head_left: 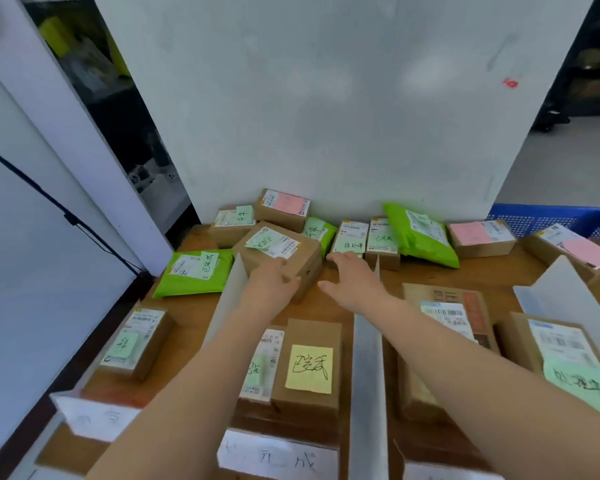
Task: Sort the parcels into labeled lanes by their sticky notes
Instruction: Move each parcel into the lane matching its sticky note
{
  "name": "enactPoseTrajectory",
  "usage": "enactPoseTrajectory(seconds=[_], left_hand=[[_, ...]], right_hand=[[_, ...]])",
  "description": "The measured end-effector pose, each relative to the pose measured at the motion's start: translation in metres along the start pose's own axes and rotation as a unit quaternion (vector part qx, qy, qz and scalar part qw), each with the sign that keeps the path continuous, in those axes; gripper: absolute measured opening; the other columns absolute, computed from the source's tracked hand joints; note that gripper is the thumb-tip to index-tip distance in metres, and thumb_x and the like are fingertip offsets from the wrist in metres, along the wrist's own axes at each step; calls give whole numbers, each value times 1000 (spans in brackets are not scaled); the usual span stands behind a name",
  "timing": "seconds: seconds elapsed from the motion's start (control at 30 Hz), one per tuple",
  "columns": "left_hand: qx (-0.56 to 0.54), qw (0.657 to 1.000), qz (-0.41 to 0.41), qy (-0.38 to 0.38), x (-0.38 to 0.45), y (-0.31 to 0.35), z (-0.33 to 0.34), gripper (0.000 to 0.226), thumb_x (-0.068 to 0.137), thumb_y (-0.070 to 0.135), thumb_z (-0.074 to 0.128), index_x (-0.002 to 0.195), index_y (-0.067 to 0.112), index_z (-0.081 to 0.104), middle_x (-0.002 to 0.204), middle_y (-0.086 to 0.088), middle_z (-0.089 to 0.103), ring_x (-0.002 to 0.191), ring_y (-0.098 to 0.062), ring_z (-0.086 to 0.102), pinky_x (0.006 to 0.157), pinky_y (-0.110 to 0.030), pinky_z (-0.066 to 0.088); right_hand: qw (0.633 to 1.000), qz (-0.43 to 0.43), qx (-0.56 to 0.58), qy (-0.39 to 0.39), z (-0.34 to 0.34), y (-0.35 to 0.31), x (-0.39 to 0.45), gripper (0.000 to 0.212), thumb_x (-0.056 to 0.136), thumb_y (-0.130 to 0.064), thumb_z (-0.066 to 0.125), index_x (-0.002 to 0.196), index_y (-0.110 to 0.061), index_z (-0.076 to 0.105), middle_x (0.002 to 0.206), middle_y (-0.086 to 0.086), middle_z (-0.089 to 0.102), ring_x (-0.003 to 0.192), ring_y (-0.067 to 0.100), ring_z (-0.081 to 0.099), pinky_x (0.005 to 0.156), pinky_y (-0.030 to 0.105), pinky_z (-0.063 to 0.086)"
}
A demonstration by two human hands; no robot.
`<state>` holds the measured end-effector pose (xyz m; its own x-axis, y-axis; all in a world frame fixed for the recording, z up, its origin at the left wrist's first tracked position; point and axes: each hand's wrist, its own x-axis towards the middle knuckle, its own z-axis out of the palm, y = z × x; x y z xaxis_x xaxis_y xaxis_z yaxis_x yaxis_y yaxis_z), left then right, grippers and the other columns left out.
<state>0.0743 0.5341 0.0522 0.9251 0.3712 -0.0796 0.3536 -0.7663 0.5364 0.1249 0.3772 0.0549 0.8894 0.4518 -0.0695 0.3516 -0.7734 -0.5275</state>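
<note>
Lanes run away from the person along the wooden surface (423,275), split by upright white dividers (366,358) and named on paper labels (278,457) at the near edge. Nearest in the middle lane lies a brown box with a yellow sticky note (309,368), already sorted by the look of it; the left lane holds a small box with a green note (132,341), and the right lanes hold a flat carton (447,317) and a box with a large green note (568,362).

Both bare arms reach over these toward the unsorted heap. The left hand (272,280) rests on the near face of a large brown box (284,252), fingers curled over its top edge, thumb along the corner; its grip looks closed on the box. That box sits tilted at the head of the left divider, a green note on its label. The right hand (352,280) hovers just beside it, fingers straight and spread, holding nothing, probably coming in to take the other side because the box is wide.

Beyond, against the white board (326,98), more parcels crowd together: green mailers (420,233), small note-tagged boxes (350,240) and pink-noted boxes (284,207). They press close behind, and the dividers hem in any lift. A blue basket (551,216) stands far right.
</note>
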Motion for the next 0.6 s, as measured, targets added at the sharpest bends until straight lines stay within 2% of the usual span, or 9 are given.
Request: enactPoseTrajectory(seconds=[0.13,0.23,0.3,0.4,0.6], left_hand=[[-14,1000,18,-5,39,-40,-3,51,86,34,57,133,17,46,131,-3,55,119,-21,51,87,-25,37],[12,999,30,-11,69,-63,-4,49,86,34,55,131,16,47,130,-7,54,121,-24,47,96,-36,43],[22,999,28,-20,91,-76,-5,49,87,32,55,133,15,45,133,-10,50,123,-26,45,96,-40,44],[18,999,30,-11,124,-90,-2,49,88,30,55,132,12,45,135,-10,48,122,-28,45,97,-40,42],[59,998,30,11,185,-115,7,43,89,38,52,121,9,52,120,-14,54,110,-32,52,91,-43,45]], right_hand=[[995,67,72,-2,34,-18,38,53,84,-36,60,131,-17,43,132,6,45,120,23,45,90,32,40],[985,120,127,2,56,-23,63,52,83,-36,63,127,-15,46,128,6,49,114,22,50,80,28,39],[974,156,163,7,71,-24,78,51,83,-35,64,126,-15,46,127,5,52,112,21,52,77,27,39],[958,196,209,15,94,-19,98,51,83,-33,64,126,-15,44,127,5,54,111,21,53,79,28,41],[926,258,271,52,131,-18,132,61,83,-32,65,132,-11,36,132,7,52,118,25,52,92,33,44]])
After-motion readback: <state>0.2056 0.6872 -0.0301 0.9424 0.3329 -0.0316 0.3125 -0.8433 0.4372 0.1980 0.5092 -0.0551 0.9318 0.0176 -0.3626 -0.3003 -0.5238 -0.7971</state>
